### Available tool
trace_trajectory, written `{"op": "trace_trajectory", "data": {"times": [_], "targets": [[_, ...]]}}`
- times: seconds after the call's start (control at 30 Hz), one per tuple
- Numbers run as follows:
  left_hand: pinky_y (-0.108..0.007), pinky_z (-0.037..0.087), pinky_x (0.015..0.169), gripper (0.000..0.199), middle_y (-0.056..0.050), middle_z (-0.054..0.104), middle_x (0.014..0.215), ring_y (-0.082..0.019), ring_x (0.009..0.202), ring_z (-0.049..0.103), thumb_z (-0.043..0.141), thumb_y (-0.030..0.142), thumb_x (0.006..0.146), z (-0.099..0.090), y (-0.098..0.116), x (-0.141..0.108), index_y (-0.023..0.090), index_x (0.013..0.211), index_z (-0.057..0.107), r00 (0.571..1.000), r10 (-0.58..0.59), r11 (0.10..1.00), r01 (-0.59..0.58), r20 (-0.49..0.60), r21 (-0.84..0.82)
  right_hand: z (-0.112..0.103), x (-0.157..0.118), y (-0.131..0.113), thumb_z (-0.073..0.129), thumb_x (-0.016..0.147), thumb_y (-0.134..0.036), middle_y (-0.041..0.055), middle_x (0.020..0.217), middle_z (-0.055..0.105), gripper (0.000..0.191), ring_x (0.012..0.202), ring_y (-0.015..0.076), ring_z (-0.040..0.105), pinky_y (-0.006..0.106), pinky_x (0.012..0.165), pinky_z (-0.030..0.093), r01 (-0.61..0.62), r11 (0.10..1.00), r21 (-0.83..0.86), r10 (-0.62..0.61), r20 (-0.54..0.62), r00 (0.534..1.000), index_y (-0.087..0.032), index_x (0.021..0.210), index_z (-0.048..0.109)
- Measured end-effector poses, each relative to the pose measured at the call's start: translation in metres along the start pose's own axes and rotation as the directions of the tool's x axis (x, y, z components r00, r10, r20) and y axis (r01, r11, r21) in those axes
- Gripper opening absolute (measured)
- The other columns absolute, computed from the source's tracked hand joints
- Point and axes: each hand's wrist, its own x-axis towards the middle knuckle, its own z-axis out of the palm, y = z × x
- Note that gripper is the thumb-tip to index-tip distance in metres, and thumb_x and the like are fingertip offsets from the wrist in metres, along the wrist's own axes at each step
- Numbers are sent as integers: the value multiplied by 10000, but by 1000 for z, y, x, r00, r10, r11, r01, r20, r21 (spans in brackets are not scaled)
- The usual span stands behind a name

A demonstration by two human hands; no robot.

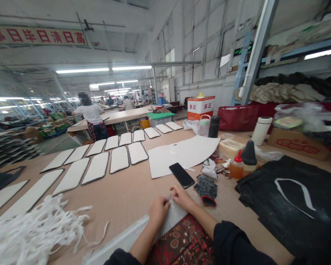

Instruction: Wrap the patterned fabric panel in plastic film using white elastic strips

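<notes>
At the table's near edge, my left hand (159, 210) and my right hand (182, 198) are close together. Both have their fingers closed in a pinch on a thin translucent plastic sheet (174, 216), perhaps a bag. More plastic spreads under my left forearm. Below my wrists lies a brown and red patterned cloth (179, 244), probably an apron. Just beyond my hands is a black phone (182, 175), its top end over a large white sheet (179, 154). A grey knitted glove (206, 187) with a red cuff lies right of the phone.
Dark-edged white panels (96, 168) lie in rows at left. White strips (38, 228) are heaped near left. On the right are a glue bottle (236, 167), a black cone (248, 152), a thermos (262, 130) and black fabric (298, 206). A person (91, 114) stands beyond the table.
</notes>
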Motion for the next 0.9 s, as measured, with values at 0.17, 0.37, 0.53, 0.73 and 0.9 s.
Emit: {"op": "trace_trajectory", "data": {"times": [0.17, 0.37, 0.53, 0.73, 0.9], "targets": [[-259, 368, 751, 230, -37, 579, 914, -160, 869, 528, 392, 255, 858, 3, 4, -10, 197, 904, 610, 985, 163, 965, -146, -62, 217, 6, -8, -1, 478, 709, -52, 30, 860, 552, 254, 844, 150, 502, 222, 757, 370, 58, 975, -215, -82, -105, 991, -161, 934, 515], [-294, 390, 779, 252, -48, 542, 930, -175, 884, 505, 340, 164, 881, 11, 2, -13, 193, 985, 568, 946, 317, 866, -264, -58, 425, -4, -4, -11, 490, 772, -170, 57, 898, 578, 137, 924, 172, 483, 245, 808, 342, 104, 903, -417, -107, 17, 994, -159, 781, 626], [-321, 406, 781, 258, -57, 530, 969, -187, 879, 489, 367, 106, 861, 16, -1, -11, 170, 1050, 530, 934, 356, 817, -291, -38, 498, -4, 12, -12, 491, 761, -238, 40, 677, 618, 208, 644, 131, 517, 219, 567, 323, 8, 915, -404, 35, 100, 994, -142, 668, 651], [-334, 421, 749, 284, -64, 534, 966, -202, 870, 485, 401, 130, 858, 18, -3, -12, 161, 1126, 489, 918, 393, 793, -315, -44, 521, 1, 20, -7, 522, 727, -216, 47, 771, 651, 147, 722, 143, 551, 221, 582, 314, -24, 907, -422, 62, 78, 995, -154, 731, 655], [-356, 424, 754, 286, -78, 535, 982, -217, 894, 486, 405, 148, 865, 16, -4, -12, 149, 1141, 481, 914, 404, 777, -333, -17, 535, 1, 21, -7, 552, 723, -221, 59, 841, 644, 120, 798, 164, 558, 235, 649, 338, -13, 895, -445, 57, 84, 995, -156, 773, 640]]}}
